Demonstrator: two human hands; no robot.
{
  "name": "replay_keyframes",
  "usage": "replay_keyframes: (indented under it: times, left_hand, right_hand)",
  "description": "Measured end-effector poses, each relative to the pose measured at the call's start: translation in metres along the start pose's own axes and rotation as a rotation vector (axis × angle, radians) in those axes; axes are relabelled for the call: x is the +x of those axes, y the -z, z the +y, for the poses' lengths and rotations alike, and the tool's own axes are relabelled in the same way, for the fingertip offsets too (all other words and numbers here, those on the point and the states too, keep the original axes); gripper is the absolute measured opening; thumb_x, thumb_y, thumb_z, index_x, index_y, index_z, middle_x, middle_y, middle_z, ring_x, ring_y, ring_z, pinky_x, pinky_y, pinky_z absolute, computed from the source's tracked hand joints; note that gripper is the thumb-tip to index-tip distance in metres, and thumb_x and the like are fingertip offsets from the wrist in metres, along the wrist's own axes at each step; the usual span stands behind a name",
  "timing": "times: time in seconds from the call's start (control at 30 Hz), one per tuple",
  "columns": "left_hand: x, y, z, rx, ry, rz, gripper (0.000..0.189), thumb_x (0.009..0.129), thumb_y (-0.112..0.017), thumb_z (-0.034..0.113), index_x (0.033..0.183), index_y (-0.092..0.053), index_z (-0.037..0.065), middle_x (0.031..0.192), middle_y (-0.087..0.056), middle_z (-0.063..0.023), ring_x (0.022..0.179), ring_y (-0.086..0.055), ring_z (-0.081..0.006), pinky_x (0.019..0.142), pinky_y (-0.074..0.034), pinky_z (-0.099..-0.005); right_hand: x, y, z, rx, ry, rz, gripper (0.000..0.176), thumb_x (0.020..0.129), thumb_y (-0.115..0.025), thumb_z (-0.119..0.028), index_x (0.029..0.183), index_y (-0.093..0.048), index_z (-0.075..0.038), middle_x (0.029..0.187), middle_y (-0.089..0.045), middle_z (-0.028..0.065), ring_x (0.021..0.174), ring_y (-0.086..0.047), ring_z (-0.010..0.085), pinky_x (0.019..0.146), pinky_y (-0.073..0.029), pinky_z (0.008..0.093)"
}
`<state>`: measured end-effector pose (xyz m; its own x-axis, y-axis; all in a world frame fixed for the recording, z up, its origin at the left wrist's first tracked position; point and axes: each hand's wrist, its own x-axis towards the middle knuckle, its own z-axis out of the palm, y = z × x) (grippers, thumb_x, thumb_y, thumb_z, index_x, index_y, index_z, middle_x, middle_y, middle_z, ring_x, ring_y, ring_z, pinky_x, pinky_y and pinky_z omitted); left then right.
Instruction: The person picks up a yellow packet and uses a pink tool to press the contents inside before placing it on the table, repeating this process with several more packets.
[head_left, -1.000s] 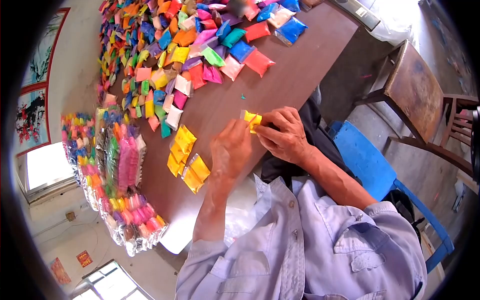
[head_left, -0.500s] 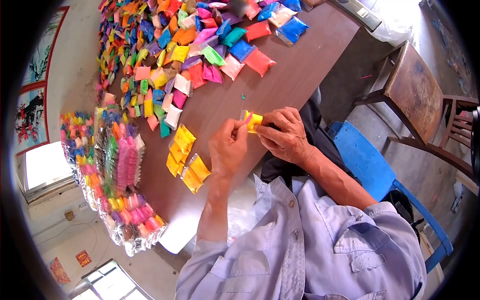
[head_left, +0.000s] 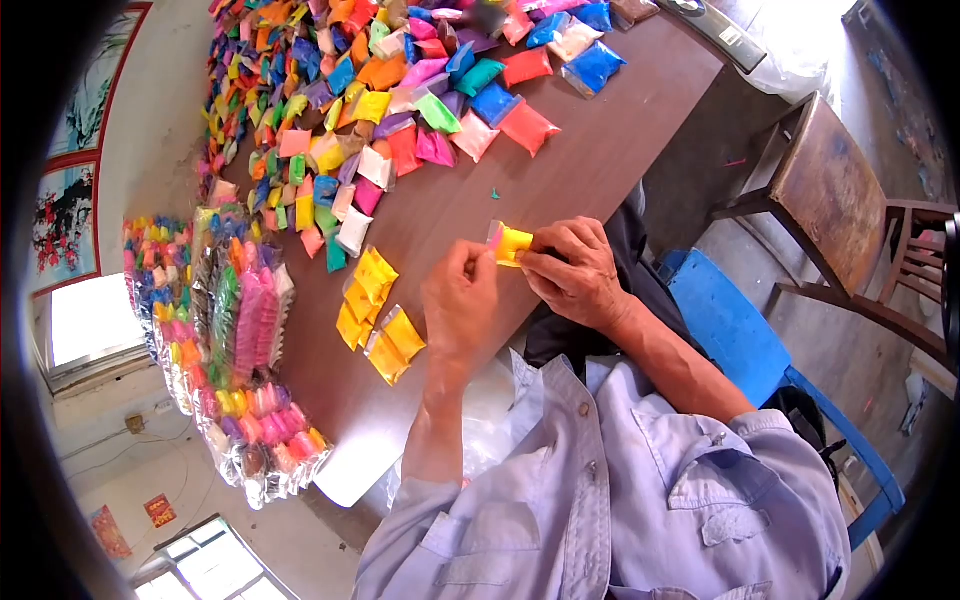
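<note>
A small clear packet with a yellow filling point(head_left: 515, 246) is pinched at its right end by my right hand point(head_left: 575, 268). My left hand point(head_left: 462, 300) is closed, its fingertips beside the packet's left end; what they hold is hidden. A narrow pink piece point(head_left: 493, 241) shows at that end, close to the left fingertips. Several similar yellow packets point(head_left: 368, 280) lie in a small group on the brown table point(head_left: 450, 210), left of my left hand.
Many packets in mixed colours point(head_left: 400, 110) cover the table's far side. Clear bags of colourful packets point(head_left: 250, 320) stand along its left edge. A tiny green scrap point(head_left: 495, 193) lies beyond my hands. A blue chair point(head_left: 725, 320) and a wooden chair point(head_left: 830, 190) are at right.
Both hands stay at almost the same place around the yellow packet. Less of the pink piece shows beside the left fingertips. The whole view has shifted slightly.
</note>
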<state>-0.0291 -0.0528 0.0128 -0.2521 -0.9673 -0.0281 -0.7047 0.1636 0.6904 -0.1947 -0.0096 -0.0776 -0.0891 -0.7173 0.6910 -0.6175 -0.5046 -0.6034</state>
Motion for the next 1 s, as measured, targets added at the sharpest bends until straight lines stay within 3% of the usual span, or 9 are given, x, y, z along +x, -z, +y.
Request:
replay_keyframes:
  times: [0.27,0.33,0.47,0.53,0.6,0.63,0.7,0.77,1.0]
  left_hand:
    - [-0.001,0.000,-0.014,-0.026,-0.085,-0.002,0.007,0.097,-0.069,0.009,0.095,-0.068,0.002,0.076,-0.069,-0.0135,0.064,-0.068,-0.0223,0.058,-0.052,-0.0360]
    - [0.005,-0.006,-0.025,0.138,-0.207,0.059,0.007,0.097,-0.070,0.009,0.096,-0.068,0.003,0.076,-0.069,-0.0129,0.064,-0.068,-0.0221,0.058,-0.053,-0.0367]
    - [0.025,-0.005,-0.050,0.197,-0.221,0.206,0.008,0.097,-0.071,0.009,0.096,-0.069,0.002,0.077,-0.070,-0.0127,0.064,-0.069,-0.0211,0.059,-0.053,-0.0367]
    - [0.023,0.003,-0.043,-0.006,-0.088,0.219,0.014,0.098,-0.073,0.013,0.103,-0.072,0.000,0.079,-0.071,-0.0071,0.067,-0.065,-0.0133,0.063,-0.053,-0.0303]
    - [0.022,0.006,-0.041,-0.031,-0.018,0.228,0.014,0.098,-0.072,0.013,0.103,-0.072,0.000,0.079,-0.070,-0.0061,0.068,-0.064,-0.0126,0.064,-0.053,-0.0291]
    - [0.022,0.008,-0.041,-0.050,0.048,0.231,0.015,0.099,-0.072,0.013,0.103,-0.072,0.000,0.080,-0.070,-0.0051,0.069,-0.064,-0.0119,0.065,-0.053,-0.0279]
    - [0.022,0.006,-0.054,-0.098,0.065,0.248,0.015,0.099,-0.072,0.014,0.104,-0.072,0.000,0.081,-0.070,-0.0039,0.070,-0.064,-0.0109,0.066,-0.052,-0.0267]
    - [0.022,0.005,-0.058,-0.153,0.078,0.259,0.016,0.099,-0.072,0.014,0.105,-0.072,0.000,0.082,-0.070,-0.0027,0.071,-0.063,-0.0098,0.067,-0.052,-0.0255]
    - [-0.001,-0.007,-0.020,-0.306,0.066,0.266,0.015,0.099,-0.073,0.014,0.103,-0.073,-0.001,0.081,-0.072,-0.0031,0.067,-0.062,-0.0075,0.061,-0.051,-0.0260]
  right_hand:
    - [0.003,0.001,-0.002,0.017,0.000,0.012,0.026,0.076,-0.085,-0.009,0.099,-0.074,-0.015,0.103,-0.066,0.0024,0.097,-0.066,0.0230,0.088,-0.048,0.0404]
    - [0.003,0.001,-0.002,0.020,0.004,0.018,0.026,0.076,-0.085,-0.008,0.099,-0.074,-0.015,0.103,-0.066,0.0023,0.096,-0.066,0.0231,0.087,-0.048,0.0405]
    - [0.007,0.004,-0.003,0.029,-0.025,0.003,0.024,0.076,-0.083,-0.005,0.097,-0.075,-0.013,0.103,-0.067,0.0037,0.094,-0.067,0.0236,0.085,-0.049,0.0379]
    - [0.014,0.011,-0.007,0.047,-0.046,0.011,0.023,0.078,-0.082,-0.002,0.098,-0.076,-0.012,0.103,-0.067,0.0051,0.092,-0.067,0.0230,0.083,-0.049,0.0349]
    - [0.025,0.021,-0.012,0.285,-0.396,0.143,0.022,0.081,-0.078,0.002,0.100,-0.077,-0.010,0.101,-0.066,0.0077,0.086,-0.067,0.0187,0.076,-0.049,0.0275]
    - [0.030,0.025,-0.007,0.314,-0.465,0.194,0.017,0.090,-0.074,0.002,0.105,-0.076,-0.007,0.102,-0.069,0.0075,0.082,-0.065,0.0137,0.070,-0.047,0.0227]
    - [0.036,0.035,0.002,0.909,-0.846,0.317,0.011,0.099,-0.071,-0.006,0.109,-0.075,-0.003,0.106,-0.071,0.0057,0.082,-0.065,0.0100,0.070,-0.050,0.0228]
    - [0.045,0.057,0.006,1.104,-1.033,0.296,0.016,0.105,-0.066,-0.014,0.114,-0.072,-0.002,0.109,-0.072,0.0050,0.083,-0.064,0.0069,0.070,-0.052,0.0220]
    - [0.026,0.067,-0.008,1.306,-1.210,0.153,0.026,0.107,-0.062,-0.019,0.129,-0.067,-0.007,0.104,-0.067,0.0001,0.081,-0.056,0.0047,0.061,-0.047,0.0196]
